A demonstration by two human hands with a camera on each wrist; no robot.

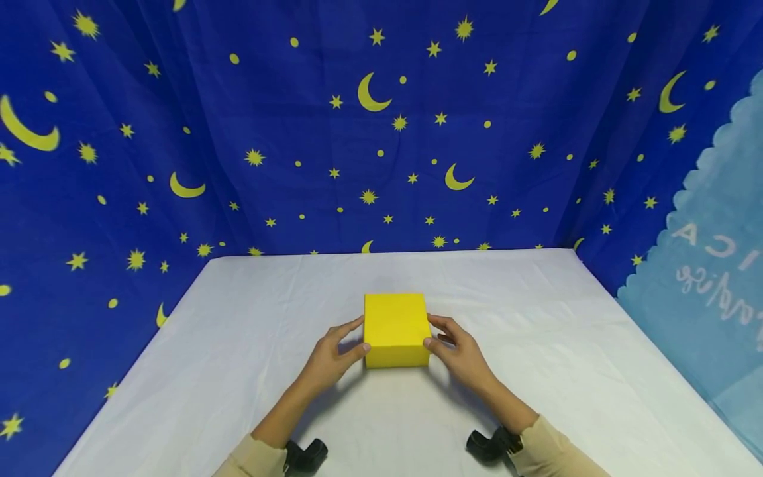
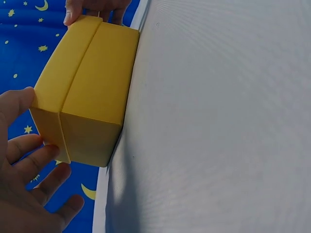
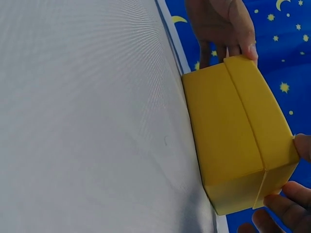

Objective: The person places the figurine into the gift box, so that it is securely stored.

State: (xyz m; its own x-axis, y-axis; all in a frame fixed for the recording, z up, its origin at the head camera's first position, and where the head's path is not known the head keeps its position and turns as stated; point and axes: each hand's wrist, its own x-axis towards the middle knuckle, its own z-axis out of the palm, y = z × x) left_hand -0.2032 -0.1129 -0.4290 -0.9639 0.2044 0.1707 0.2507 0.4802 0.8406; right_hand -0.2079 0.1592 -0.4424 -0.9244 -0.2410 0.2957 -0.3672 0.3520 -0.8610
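Note:
A yellow box (image 1: 396, 320) with a fitted lid (image 2: 62, 75) rests on the white-covered table, lid uppermost. Its lid looks fully seated, and a thin seam runs around the sides below it. At the box's left side, my left hand (image 1: 328, 359) holds the lid, thumb at the near corner and fingers along the side. My right hand (image 1: 466, 356) does the same on the right. In both wrist views the fingertips touch the lid's edge rather than the lower body (image 3: 221, 131). The inside of the box is hidden.
White cloth (image 1: 238, 371) covers the table. Blue fabric (image 1: 310, 132) with yellow moons and stars hangs behind and to the left. A light-blue panel with lettering (image 1: 715, 265) hangs on the right. Black devices (image 1: 306, 457) are strapped at both wrists, beside beige sleeves.

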